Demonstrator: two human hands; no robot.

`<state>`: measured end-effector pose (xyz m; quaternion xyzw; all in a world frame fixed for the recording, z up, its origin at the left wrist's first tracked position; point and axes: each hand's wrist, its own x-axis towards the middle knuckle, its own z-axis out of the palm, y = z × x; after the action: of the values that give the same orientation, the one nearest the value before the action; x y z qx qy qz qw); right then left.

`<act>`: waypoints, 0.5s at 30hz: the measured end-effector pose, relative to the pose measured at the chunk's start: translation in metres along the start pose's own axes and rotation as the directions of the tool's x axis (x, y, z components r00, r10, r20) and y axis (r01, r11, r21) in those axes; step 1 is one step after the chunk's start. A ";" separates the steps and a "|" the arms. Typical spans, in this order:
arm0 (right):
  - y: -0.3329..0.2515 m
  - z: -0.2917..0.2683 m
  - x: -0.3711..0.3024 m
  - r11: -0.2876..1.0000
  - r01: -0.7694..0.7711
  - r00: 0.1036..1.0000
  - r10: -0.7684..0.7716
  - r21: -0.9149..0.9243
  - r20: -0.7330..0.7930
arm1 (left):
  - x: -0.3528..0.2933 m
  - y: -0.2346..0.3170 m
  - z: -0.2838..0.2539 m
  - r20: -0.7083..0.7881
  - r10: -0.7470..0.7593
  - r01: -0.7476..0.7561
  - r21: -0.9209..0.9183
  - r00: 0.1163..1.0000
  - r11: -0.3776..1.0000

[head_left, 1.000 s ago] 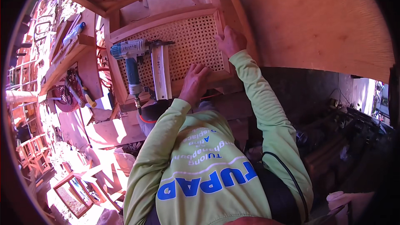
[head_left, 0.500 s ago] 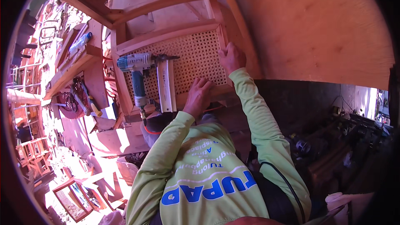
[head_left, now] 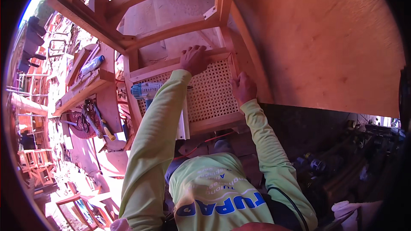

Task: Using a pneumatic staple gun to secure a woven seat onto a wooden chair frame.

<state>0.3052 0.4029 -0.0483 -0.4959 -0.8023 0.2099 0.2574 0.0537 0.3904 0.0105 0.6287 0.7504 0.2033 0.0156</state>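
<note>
A wooden chair frame [head_left: 180, 29] stands before me, with a woven cane panel [head_left: 214, 90] set in its seat frame. Over the panel's far rail lies my left hand [head_left: 195, 61], fingers curled across the wood. My right hand [head_left: 244, 89] is closed at the right side rail, its fingers bent in against the edge. A teal and grey air nailer [head_left: 144, 90] rests on the cane, its body partly hidden behind my left forearm. The long pale magazine [head_left: 183, 124] of the nailer points toward me.
A large plywood sheet [head_left: 317, 42] rises at the right. At the left are a wood block [head_left: 85, 90], a blue-labelled bottle [head_left: 93, 64] and hanging tools with a yellow-handled one [head_left: 108, 130]. A red hose [head_left: 205, 141] runs below the seat. Dark clutter [head_left: 314, 162] fills the lower right.
My left hand has moved from the near rail to the far rail, its forearm now crossing over the nailer. My right hand stays at the right rail. The view has shifted, so the chair appears lower.
</note>
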 end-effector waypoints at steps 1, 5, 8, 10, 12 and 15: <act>0.001 -0.003 -0.003 1.000 -0.007 1.000 0.007 0.017 -0.008 | 0.010 -0.004 0.005 0.234 -0.069 0.072 -0.003 0.970 0.997; 0.002 -0.009 0.002 0.997 -0.049 0.999 0.048 0.056 0.010 | 0.022 -0.001 0.016 0.353 -0.253 0.272 -0.006 0.901 0.962; 0.004 -0.011 -0.002 0.998 -0.048 0.999 0.048 0.047 0.001 | 0.025 0.007 0.011 0.425 -0.283 0.318 -0.014 0.860 0.948; 0.000 -0.011 -0.002 0.998 -0.046 0.999 0.046 0.038 -0.001 | 0.019 0.003 0.009 0.397 -0.272 0.310 -0.035 0.877 0.950; -0.003 -0.011 -0.002 0.999 -0.038 0.999 0.038 0.032 0.001 | 0.018 0.001 0.009 0.365 -0.267 0.307 -0.054 0.892 0.950; -0.003 -0.006 -0.005 0.996 -0.063 0.997 0.065 0.057 -0.032 | 0.022 0.003 0.010 0.385 -0.332 0.368 -0.022 0.861 0.930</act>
<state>0.3093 0.3973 -0.0429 -0.5174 -0.7754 0.2320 0.2780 0.0544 0.4144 0.0078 0.5077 0.8246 0.1085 0.2247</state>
